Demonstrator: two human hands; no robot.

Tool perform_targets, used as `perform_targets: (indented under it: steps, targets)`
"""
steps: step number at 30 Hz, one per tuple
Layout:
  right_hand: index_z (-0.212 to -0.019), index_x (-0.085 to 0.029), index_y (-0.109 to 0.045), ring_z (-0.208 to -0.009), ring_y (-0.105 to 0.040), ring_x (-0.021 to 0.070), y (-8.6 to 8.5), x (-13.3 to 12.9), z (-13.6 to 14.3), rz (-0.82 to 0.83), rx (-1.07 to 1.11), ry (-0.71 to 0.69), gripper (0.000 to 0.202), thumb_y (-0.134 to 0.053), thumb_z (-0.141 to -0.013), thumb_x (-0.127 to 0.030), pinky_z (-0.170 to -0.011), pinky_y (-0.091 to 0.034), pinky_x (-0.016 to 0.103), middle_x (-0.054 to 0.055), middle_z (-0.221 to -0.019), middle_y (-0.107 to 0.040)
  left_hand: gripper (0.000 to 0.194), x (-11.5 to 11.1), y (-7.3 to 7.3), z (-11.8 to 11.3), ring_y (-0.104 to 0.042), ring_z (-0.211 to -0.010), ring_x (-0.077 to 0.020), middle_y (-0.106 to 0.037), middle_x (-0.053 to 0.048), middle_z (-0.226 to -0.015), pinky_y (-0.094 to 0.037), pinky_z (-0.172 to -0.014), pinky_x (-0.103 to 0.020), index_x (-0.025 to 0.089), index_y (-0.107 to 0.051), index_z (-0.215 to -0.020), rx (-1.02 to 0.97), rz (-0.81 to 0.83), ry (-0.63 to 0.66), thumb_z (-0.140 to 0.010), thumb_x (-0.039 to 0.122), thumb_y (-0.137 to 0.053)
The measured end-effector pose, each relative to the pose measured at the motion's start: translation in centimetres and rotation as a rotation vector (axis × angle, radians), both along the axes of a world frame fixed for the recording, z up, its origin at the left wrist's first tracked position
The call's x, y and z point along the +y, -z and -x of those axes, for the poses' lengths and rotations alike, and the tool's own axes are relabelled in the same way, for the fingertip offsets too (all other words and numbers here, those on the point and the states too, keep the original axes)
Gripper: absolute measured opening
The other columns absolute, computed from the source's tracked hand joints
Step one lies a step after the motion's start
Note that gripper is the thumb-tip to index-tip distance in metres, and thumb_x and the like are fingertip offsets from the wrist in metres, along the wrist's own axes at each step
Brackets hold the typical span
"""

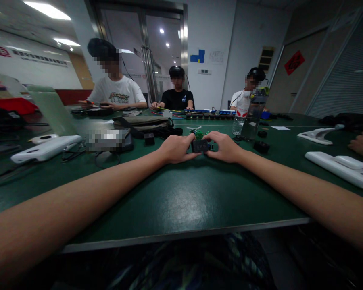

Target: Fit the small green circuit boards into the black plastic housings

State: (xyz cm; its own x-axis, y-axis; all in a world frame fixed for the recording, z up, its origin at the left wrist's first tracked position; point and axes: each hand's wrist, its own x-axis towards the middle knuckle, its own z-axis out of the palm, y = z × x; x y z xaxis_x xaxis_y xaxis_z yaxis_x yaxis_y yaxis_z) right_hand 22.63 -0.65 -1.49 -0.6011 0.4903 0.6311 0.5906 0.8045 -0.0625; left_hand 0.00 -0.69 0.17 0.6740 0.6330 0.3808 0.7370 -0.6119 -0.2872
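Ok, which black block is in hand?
The black block between the left hand and right hand, held by both; the others sit untouched on the table.

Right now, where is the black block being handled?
In the head view, the black block is just right of centre, held between the left hand and the right hand, with green pieces showing just beyond it.

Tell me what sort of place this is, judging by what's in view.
Probably an office meeting room used as a shared workspace: people sit around a large green table, glass double doors stand behind them, and a red logo shows at far left.
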Motion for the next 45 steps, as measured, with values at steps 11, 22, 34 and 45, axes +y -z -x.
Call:
perform_targets:
  steps: [11,22,34,45]
  targets:
    - [-0.106,-0.019,-0.061,-0.094,-0.061,0.0237,0.0,-0.1,0.0,-0.014,0.034,-0.054,0.031,-0.068,-0.076,-0.024,-0.085,-0.050,0.039,0.008,-0.102,-0.067,0.051,-0.1,0.0,0.0,-0.072,-0.084,-0.0269,-0.074,-0.011,-0.098,-0.047,-0.062,-0.030,0.015,-0.056,-0.115,0.018,-0.001,0.006,-0.093,0.059,-0.044]
    - [-0.105,-0.019,-0.058,-0.098,-0.060,0.0247,-0.3,-0.7,0.3,-0.077,0.084,-0.070,0.028,-0.063,-0.079,-0.027,-0.083,-0.051,0.039,0.010,-0.105,-0.066,0.050,-0.1,-0.1,-0.2,-0.072,-0.092,-0.0299,-0.074,-0.012,-0.104,-0.051,-0.071,-0.036,0.015,-0.057,-0.120,0.024,0.040,-0.052,-0.094,0.056,-0.041]
    - [-0.103,-0.020,-0.053,-0.093,-0.063,0.0228,-0.3,-0.9,0.4,-0.022,0.136,-0.068,0.033,-0.062,-0.072,-0.025,-0.083,-0.051,0.037,0.008,-0.101,-0.066,0.059,-0.1,0.0,0.0,-0.072,-0.089,-0.0264,-0.073,-0.010,-0.105,-0.050,-0.070,-0.032,0.017,-0.047,-0.133,-0.018,0.054,-0.003,-0.094,0.060,-0.040]
    - [-0.098,-0.021,-0.049,-0.073,-0.057,0.0157,-0.2,-0.9,0.4,-0.015,0.139,-0.048,0.031,-0.064,-0.071,-0.026,-0.070,-0.047,0.029,0.002,-0.088,-0.061,0.057,-0.1,0.0,0.0,-0.072,-0.086,-0.0261,-0.073,-0.010,-0.105,-0.049,-0.067,-0.032,0.017,-0.047,-0.133,-0.003,0.043,0.045,-0.095,0.058,-0.039]
